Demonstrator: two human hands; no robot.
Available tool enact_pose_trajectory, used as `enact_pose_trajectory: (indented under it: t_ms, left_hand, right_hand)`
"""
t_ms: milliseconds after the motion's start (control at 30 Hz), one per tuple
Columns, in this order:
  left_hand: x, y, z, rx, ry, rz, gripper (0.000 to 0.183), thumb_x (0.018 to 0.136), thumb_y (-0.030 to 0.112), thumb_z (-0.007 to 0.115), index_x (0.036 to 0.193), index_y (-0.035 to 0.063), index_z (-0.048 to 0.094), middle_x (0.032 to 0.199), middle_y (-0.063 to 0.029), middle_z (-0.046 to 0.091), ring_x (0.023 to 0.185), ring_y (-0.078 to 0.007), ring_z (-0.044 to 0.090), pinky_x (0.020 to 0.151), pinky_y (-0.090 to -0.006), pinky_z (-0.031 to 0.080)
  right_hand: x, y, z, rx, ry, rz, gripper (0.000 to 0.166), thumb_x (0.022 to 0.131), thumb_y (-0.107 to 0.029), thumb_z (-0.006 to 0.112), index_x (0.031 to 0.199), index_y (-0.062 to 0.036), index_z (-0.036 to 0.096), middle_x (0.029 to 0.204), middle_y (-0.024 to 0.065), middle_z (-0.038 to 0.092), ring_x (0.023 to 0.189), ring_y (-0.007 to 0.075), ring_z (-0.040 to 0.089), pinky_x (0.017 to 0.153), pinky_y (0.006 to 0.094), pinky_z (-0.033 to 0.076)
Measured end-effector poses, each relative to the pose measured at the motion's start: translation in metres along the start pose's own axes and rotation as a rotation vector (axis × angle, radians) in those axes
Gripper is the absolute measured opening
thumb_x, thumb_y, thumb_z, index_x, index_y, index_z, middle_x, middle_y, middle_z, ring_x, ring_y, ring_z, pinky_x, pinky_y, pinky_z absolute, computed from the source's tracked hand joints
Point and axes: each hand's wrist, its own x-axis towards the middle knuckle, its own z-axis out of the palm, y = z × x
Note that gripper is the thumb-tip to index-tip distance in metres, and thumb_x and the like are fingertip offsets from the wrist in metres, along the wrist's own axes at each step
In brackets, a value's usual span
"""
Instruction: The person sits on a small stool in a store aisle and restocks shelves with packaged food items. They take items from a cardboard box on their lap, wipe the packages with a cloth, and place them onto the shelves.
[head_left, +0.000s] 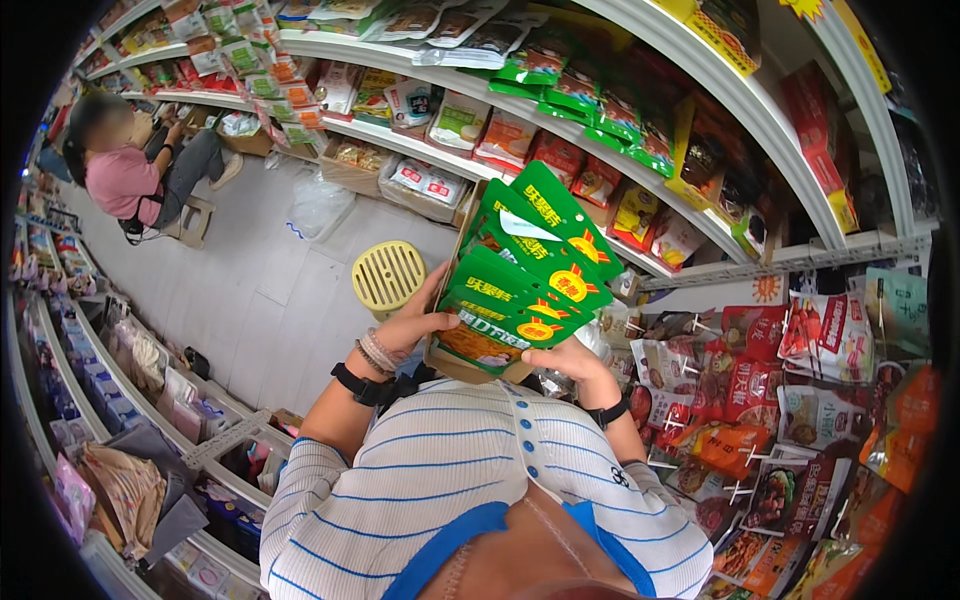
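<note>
Close to my body I hold a cardboard box (466, 369) with several green snack packets (487, 296) standing fanned out in it. My left hand (418, 313) grips the box's left side, its thumb lying over the front packet. At the lower right corner my right hand (571, 361) clasps the box and the front packet, thumb on top. The fingers of both hands are partly hidden behind the box. One packet near the middle has a white flap or patch (525, 225) across it.
A yellow slatted stool (388, 276) stands on the grey floor, near a clear plastic bag (321, 204). Packed shelves (420, 139) curve ahead. Snack bags hang on hooks (750, 390) to my right. At far left a person in pink (124, 184) sits on a low stool (187, 223).
</note>
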Motion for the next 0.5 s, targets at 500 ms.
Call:
enact_pose_trajectory:
  t_ms: [500]
  left_hand:
    - [0.001,-0.014,-0.012,-0.213,0.093,-0.007,0.046,0.08,0.01,0.054,0.126,0.002,0.049,0.115,-0.0023,0.053,0.11,-0.0153,0.046,0.098,-0.0293,0.033]
  right_hand:
    - [0.0,-0.014,-0.025,-0.177,0.238,-0.257,0.096,0.079,-0.065,0.058,0.142,0.0017,0.03,0.146,0.0163,0.033,0.137,0.0256,0.026,0.11,0.0364,0.021]
